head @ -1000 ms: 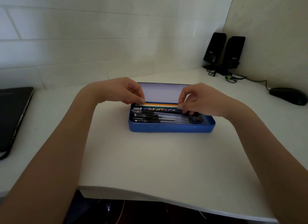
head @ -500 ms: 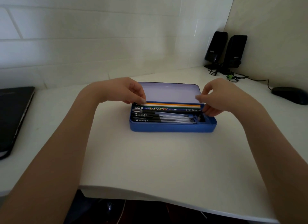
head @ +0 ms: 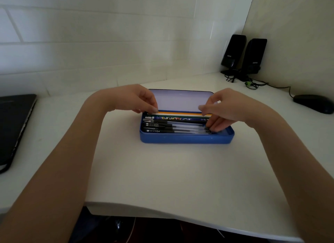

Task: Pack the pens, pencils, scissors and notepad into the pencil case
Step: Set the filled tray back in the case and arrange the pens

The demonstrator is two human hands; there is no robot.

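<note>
Hands are held at the two ends of the open blue metal pencil case [head: 186, 138] on the white counter [head: 162, 170], so long items are levelled. An orange-and-white pencil [head: 180, 113] is pinched by the left hand [head: 137, 99]; the blurred right hand [head: 222, 110] touches the black-capped clear pens [head: 177, 128], its grasp unclear.

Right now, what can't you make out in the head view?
- Right ends of the pens and pencils: covered by the right hand.
- Left hand grip on the orange pencil: fingertips hide the contact.
- Scissors and notepad: not visible in the pencil case; may lie under the pens.
- Laptop: cut off by the left edge.
- Print on the pens: too small.
</note>
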